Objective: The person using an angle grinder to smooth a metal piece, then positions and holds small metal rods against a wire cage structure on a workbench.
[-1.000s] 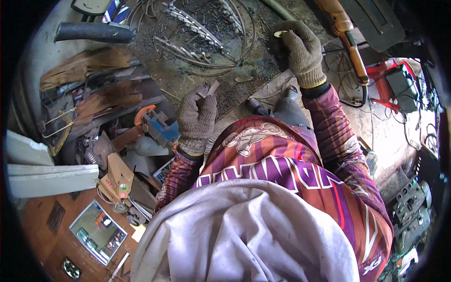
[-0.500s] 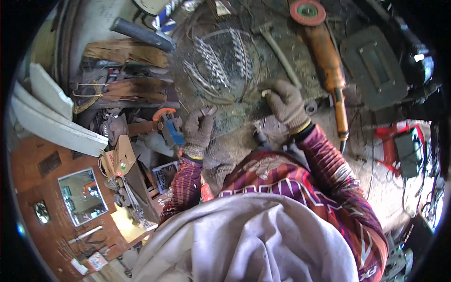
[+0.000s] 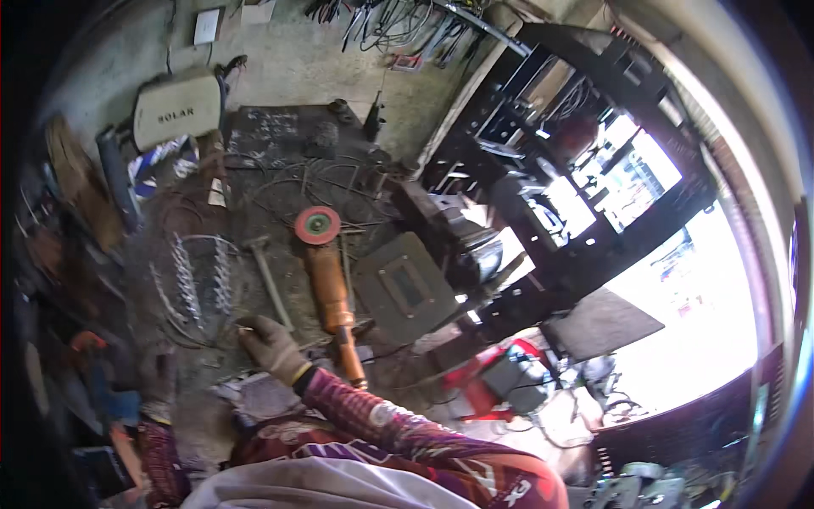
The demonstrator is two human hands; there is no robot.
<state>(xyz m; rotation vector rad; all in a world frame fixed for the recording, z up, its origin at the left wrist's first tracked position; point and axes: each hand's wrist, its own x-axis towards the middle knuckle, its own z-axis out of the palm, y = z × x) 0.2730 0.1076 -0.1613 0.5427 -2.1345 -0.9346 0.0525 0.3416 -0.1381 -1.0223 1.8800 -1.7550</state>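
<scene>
In the head view, a dusty grey workshop floor (image 3: 280, 212) strewn with wire and scrap fills the left and centre of the frame, ending at a rough concrete wall (image 3: 288, 59) along the top. The right hand (image 3: 270, 346), in a worn grey work glove, sits left of centre low in the frame, its fingers pinched together on a small thin metal piece (image 3: 243, 328) held just above the floor. The left hand (image 3: 158, 386), also gloved, lies in shadow at the lower left; whether it grips anything cannot be told. Just above the right hand lies a round wire frame with zigzag metal strips (image 3: 197, 284), and beside it a steel hammer (image 3: 270, 280). An orange angle grinder with a red disc (image 3: 326, 271) lies at centre, a dark rectangular welding mask (image 3: 403, 288) to its right. A red welding machine (image 3: 500, 377) stands lower right, below black metal frames (image 3: 577, 187) before a bright opening.
</scene>
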